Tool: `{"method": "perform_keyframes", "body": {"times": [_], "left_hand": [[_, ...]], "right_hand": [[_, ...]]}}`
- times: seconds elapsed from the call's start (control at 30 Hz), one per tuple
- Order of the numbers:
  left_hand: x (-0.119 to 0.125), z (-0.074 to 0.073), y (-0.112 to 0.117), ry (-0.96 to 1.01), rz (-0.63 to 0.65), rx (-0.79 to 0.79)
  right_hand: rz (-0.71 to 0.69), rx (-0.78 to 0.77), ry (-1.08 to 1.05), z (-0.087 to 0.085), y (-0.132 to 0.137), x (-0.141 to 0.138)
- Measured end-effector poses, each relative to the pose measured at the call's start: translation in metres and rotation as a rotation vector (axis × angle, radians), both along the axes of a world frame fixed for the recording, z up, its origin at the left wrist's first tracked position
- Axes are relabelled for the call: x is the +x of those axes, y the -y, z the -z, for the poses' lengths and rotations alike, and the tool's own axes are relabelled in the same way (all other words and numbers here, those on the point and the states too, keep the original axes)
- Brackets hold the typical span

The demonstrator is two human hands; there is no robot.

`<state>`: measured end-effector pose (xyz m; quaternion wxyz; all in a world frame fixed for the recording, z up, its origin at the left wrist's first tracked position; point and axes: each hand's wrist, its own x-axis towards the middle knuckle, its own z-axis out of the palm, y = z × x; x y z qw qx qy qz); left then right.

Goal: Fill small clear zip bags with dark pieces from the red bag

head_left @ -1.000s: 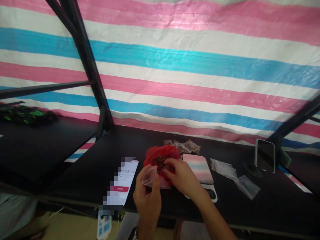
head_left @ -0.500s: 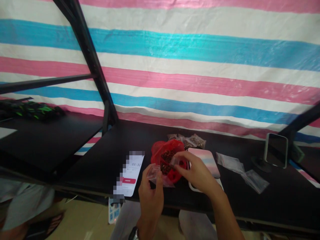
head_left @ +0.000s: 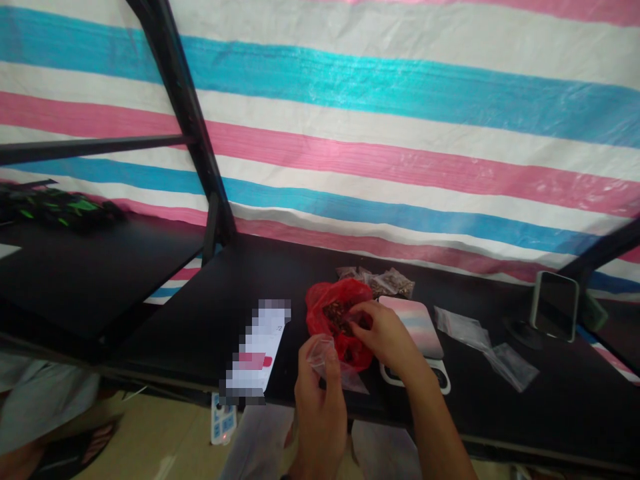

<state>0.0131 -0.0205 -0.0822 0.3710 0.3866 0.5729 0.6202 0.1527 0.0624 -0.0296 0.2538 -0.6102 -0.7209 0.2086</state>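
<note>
A small clear plastic bag [head_left: 324,353] is pinched between the thumb and fingers of my left hand [head_left: 323,393], its lower end hanging over the table's front. My right hand [head_left: 383,330] reaches into an open red plastic bag [head_left: 320,303] holding small brown pieces [head_left: 336,312]. Its fingertips are closed together at the pieces; something see-through shows there, too blurred to name. Just right of the red bag is a flat digital scale [head_left: 410,323] with a pastel striped top, partly covered by my right forearm. Behind lie several filled clear bags [head_left: 395,283].
A lit phone [head_left: 257,353], partly pixelated, lies to the left. Flat clear bags [head_left: 463,327] rest right of the scale. Another phone [head_left: 555,307] stands upright at the right. A green and black model vehicle [head_left: 60,207] sits on the left table. Another person's sandalled foot [head_left: 85,447] shows below.
My left hand has shifted right and toward me with the clear bag, away from the red bag's opening. My right fingers have stayed in the red bag. The view has tilted slightly.
</note>
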Motion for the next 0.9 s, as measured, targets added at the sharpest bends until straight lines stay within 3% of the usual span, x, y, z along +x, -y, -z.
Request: {"method": "perform_keyframes", "body": {"times": [0.2, 0.37, 0.57, 0.7, 0.9], "left_hand": [[0.002, 0.003, -0.010, 0.167, -0.048, 0.061], [0.001, 0.006, -0.014, 0.140, -0.109, 0.130], [-0.007, 0.010, -0.020, -0.174, -0.031, 0.188], [-0.012, 0.009, -0.027, -0.374, -0.068, 0.207], [-0.009, 0.005, -0.035, -0.593, -0.112, 0.314]], "right_hand": [[-0.014, -0.150, -0.124, -0.005, 0.013, -0.001], [0.014, -0.138, -0.199, -0.007, 0.015, 0.000], [0.043, -0.088, -0.468, -0.016, 0.017, 0.004], [0.025, -0.067, -0.629, -0.025, 0.025, 0.002], [-0.008, 0.062, -0.495, -0.041, 0.044, -0.008]]}}
